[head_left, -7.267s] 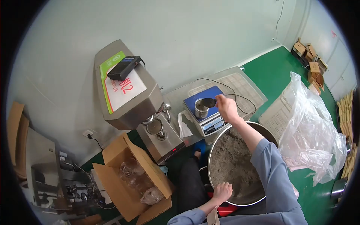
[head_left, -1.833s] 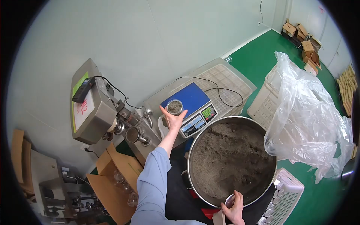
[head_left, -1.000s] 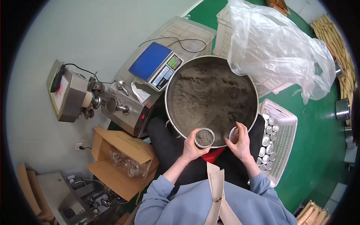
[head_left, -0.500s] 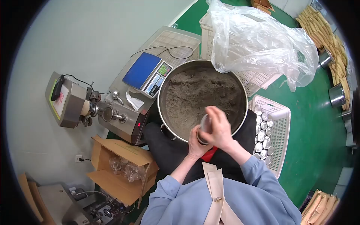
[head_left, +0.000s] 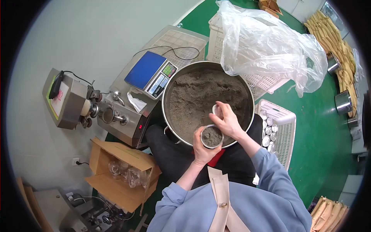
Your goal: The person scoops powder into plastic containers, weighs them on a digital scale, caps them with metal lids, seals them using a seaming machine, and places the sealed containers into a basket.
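Right hand [head_left: 228,123] has uncovered the upward-pointing jar [head_left: 211,125], long axis near-upright.

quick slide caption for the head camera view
Left hand holds a jar of greyish powder, right hand a small round object, by a big metal pot of similar powder.

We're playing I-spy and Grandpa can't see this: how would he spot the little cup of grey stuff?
Find the biggest round metal pot, holding grey-brown powder. At its edge nearest the person, the left grip holds a small round cup. Its open top shows similar powder, unlike the see-through containers in the cardboard box.
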Action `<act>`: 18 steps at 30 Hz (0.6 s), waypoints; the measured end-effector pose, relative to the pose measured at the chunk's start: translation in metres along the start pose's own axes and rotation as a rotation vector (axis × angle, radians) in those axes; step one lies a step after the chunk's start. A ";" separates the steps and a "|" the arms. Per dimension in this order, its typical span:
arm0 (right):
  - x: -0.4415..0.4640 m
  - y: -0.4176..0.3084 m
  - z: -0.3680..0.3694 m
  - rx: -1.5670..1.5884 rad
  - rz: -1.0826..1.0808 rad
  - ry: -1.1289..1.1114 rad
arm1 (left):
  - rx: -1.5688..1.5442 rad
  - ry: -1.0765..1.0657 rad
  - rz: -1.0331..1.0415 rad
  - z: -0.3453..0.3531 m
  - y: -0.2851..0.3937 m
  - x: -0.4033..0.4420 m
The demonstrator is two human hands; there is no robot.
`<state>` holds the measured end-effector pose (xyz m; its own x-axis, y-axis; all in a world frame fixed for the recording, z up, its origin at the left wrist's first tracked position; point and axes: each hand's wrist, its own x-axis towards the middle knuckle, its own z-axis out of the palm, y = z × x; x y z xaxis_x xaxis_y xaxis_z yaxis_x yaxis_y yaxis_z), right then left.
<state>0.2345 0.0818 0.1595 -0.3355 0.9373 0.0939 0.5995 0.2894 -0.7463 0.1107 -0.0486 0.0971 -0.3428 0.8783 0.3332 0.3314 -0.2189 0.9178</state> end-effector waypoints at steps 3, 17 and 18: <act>-0.028 0.006 0.013 0.146 -0.041 0.233 | 0.039 0.050 -0.053 -0.001 0.001 0.012; -0.022 -0.069 0.011 -0.392 -0.545 0.177 | 0.227 -0.164 -0.074 0.039 -0.035 -0.001; -0.019 -0.072 0.011 -0.426 -0.543 0.137 | 0.316 -0.185 -0.058 0.038 -0.034 -0.001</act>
<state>0.1894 0.0411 0.2045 -0.5899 0.6467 0.4835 0.6151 0.7478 -0.2498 0.1325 -0.0258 0.0570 -0.2136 0.9538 0.2113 0.5813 -0.0498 0.8122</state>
